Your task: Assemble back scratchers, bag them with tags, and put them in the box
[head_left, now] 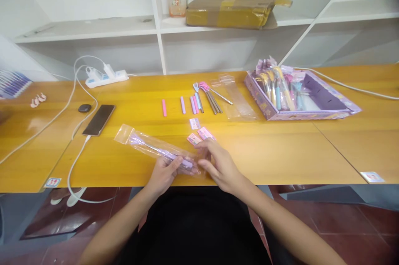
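Observation:
My left hand (164,173) grips a purple back scratcher (168,155) through its clear plastic bag (124,134), thumb on top. The scratcher's head points up and left, its handle toward my right hand. At the right end of the bag my right hand (218,163) is curved with thumb and fingers apart, nothing seen between them. Just beyond those fingertips lie small printed cards (205,133). Further back are loose pink and purple handle sleeves (183,105). Beside them lie a blue claw head (196,87), a pink claw head (204,85) and metal rods (215,104).
At the right back stands a purple display box (314,114) holding several bagged scratchers. Clear empty bags (237,101) lie left of it. A phone (99,119), charging cable (73,169) and power strip (107,78) occupy the left. A taped carton (230,11) sits on the shelf.

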The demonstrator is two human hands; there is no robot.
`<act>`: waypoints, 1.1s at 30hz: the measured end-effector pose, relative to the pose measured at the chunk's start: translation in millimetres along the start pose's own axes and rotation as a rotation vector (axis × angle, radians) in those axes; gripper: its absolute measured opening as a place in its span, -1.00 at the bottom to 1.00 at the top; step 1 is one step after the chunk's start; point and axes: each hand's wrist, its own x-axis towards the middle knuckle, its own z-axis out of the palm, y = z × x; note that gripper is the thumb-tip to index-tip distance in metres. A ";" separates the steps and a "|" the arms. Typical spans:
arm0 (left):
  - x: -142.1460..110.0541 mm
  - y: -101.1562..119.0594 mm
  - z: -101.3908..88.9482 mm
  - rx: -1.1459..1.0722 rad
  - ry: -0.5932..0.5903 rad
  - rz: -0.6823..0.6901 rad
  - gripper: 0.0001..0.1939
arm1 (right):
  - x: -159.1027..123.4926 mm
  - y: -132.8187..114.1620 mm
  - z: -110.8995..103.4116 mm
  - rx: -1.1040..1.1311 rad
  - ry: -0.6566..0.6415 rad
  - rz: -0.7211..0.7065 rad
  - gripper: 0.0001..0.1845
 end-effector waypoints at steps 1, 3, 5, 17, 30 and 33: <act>0.3 -0.6 -0.2 -0.002 0.000 0.003 -0.55 | -2.1 0.6 -5.5 0.029 -0.015 -0.007 -0.62; 0.6 -0.9 0.0 -0.015 0.006 0.000 -0.54 | -7.5 3.3 -17.1 0.071 -0.044 0.006 -0.66; 0.6 -0.5 0.6 -0.035 0.022 -0.005 -0.52 | -13.8 7.3 -27.1 0.058 -0.081 -0.008 -0.69; -1.5 -5.3 -6.3 0.079 -0.125 -0.043 -0.55 | -15.4 2.5 -39.8 -0.290 -0.027 -0.419 -0.78; -4.2 5.8 -1.4 0.249 -0.209 -0.046 -0.57 | 3.7 -12.7 -44.6 -0.155 -0.197 -0.378 -0.90; -6.4 8.5 -1.1 0.391 -0.255 0.002 -0.58 | 7.4 -16.2 -31.0 -0.135 -0.219 -0.304 -0.93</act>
